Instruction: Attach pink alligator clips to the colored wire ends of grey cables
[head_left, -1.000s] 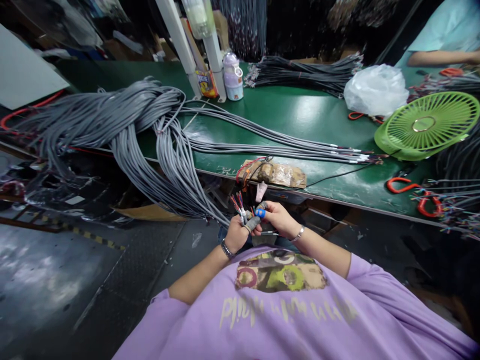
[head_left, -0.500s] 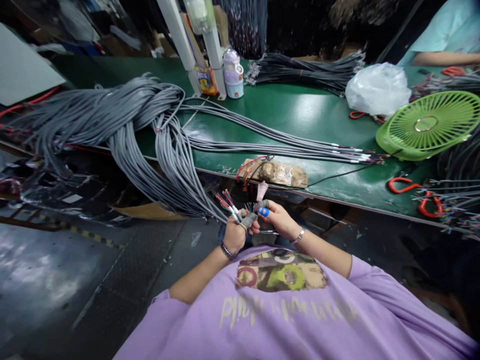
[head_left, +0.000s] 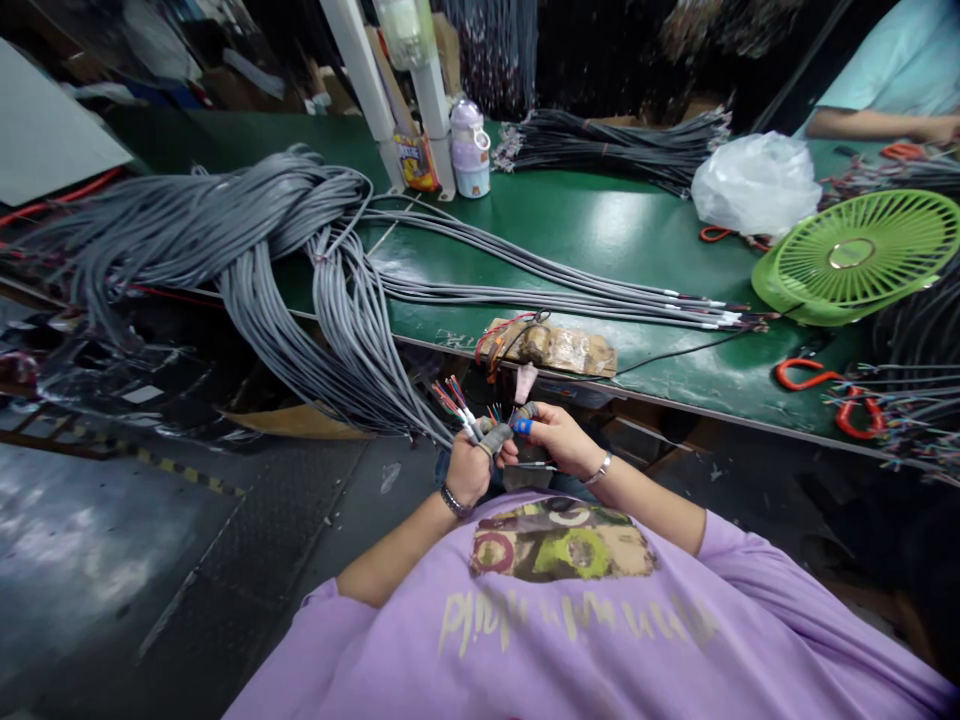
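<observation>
My left hand [head_left: 474, 465] is closed around the ends of several grey cables [head_left: 390, 370], just in front of the bench edge. Stripped coloured wires [head_left: 453, 397] fan out above its fingers, past white sleeves on the cable ends. Close on its right, my right hand [head_left: 551, 435] pinches the fine wires [head_left: 496, 411] of one cable between thumb and forefinger. Wrappings cover some fingertips on both hands, a blue one among them. The exact wire in the right fingers is too small to make out.
The green bench [head_left: 622, 235] carries a large grey cable heap [head_left: 247, 210], laid-out cables [head_left: 555, 275], a bottle [head_left: 470, 150], a green fan [head_left: 855, 250] and a plastic bag [head_left: 756, 180]. Taped cardboard [head_left: 570, 347] lies at its edge. A co-worker's arm [head_left: 870, 123] shows at far right.
My right fingers have shifted slightly and turned at the wires, while my left hand keeps its hold. The co-worker's hand has come into view at the far right.
</observation>
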